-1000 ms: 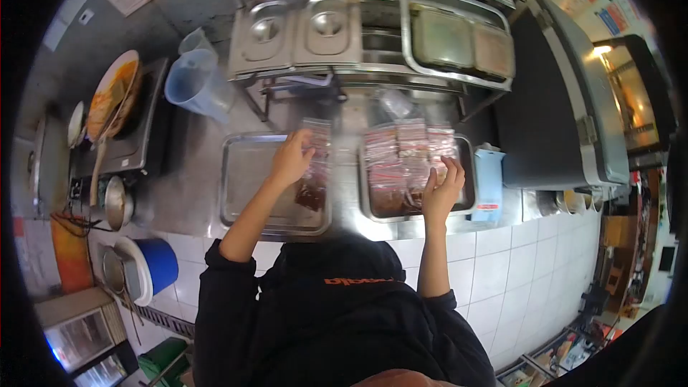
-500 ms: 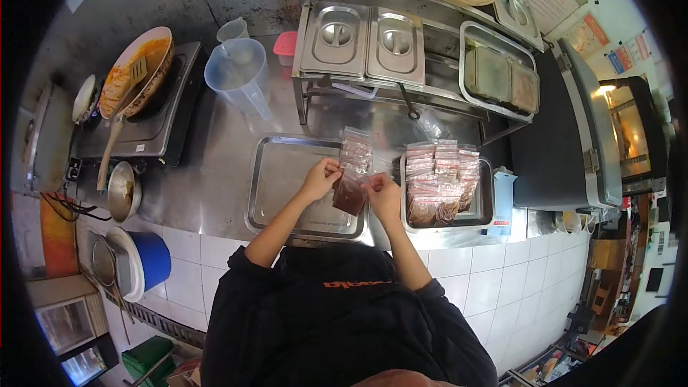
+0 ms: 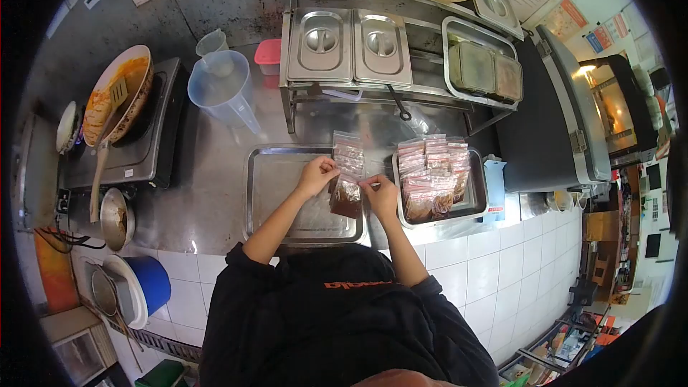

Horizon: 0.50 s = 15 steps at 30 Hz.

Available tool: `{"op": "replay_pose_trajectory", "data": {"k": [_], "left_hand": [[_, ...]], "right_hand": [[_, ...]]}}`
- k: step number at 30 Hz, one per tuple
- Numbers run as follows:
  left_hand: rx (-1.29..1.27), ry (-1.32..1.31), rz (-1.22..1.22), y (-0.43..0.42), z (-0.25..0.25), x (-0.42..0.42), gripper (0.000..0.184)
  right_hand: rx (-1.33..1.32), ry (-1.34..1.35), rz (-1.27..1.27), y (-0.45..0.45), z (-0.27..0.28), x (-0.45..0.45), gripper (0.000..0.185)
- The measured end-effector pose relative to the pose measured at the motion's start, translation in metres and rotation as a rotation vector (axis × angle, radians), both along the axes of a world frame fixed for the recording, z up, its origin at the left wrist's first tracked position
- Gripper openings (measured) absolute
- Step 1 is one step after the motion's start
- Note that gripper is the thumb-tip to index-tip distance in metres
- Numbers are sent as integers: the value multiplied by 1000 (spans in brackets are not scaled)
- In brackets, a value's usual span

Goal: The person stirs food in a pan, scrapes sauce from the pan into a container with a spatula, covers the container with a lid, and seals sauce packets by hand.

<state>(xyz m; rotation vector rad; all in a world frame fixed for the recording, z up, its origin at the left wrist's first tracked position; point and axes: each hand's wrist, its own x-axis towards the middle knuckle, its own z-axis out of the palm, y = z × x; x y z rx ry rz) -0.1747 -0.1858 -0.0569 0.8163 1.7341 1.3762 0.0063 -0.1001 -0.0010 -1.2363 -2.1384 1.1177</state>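
Note:
My left hand [image 3: 317,176] and my right hand [image 3: 381,195] each pinch the top edge of a small clear zip bag [image 3: 347,202] with dark brown contents. It hangs between them over the right part of a shallow metal tray [image 3: 287,223]. Just beyond the held bag, more zip bags [image 3: 348,149] lie overlapping in a row along the tray's right side. To the right of my right hand, a deeper metal pan [image 3: 478,204] holds several filled zip bags [image 3: 433,172] with red-striped tops.
A metal rack [image 3: 401,90] with lidded steel pans [image 3: 320,44] stands behind the trays. On the left are a plastic jug [image 3: 222,89] and a stove with a sauce-coated frying pan [image 3: 138,93]. A blue carton [image 3: 494,186] stands right of the bags.
The view has shifted slightly, so the background appears moved left. Both hands keep pinching the bag's top edge, and the bag now faces more squarely toward me.

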Motion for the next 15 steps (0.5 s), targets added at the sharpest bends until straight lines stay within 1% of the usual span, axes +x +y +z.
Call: {"op": "replay_pose_trajectory", "data": {"k": [1, 3, 4, 5, 8, 10, 11, 12, 13, 14, 15], "left_hand": [[12, 39, -27, 1, 5, -2, 24], [27, 80, -48, 4, 5, -7, 21], [48, 113, -80, 4, 1, -10, 19], [68, 147, -113, 5, -4, -13, 18], [-6, 125, -163, 9, -2, -19, 17], [-16, 99, -177, 11, -4, -20, 16], [-26, 73, -189, 11, -4, -21, 15], [-26, 77, -186, 11, 0, -21, 15], [-57, -9, -184, 10, 4, -20, 13], [-90, -96, -182, 9, 7, -18, 13], [-92, -96, -181, 8, 8, -17, 13]], "right_hand": [[3, -2, 0, 1, 1, 1, 16], [6, 120, 226, 3, 9, 2, 12], [-70, 70, 292, 4, 21, 4, 9], [-70, 70, 295, 5, 20, 2, 9], [-92, 112, 245, 13, 15, -4, 10], [-68, 66, 89, 15, 10, -12, 12], [-68, 69, 90, 15, 2, -14, 12], [6, 86, 65, 16, -5, -17, 14], [78, 102, 40, 16, -12, -19, 15], [77, 103, 41, 16, -19, -17, 15], [35, 80, 11, 13, -9, -17, 16]]}}
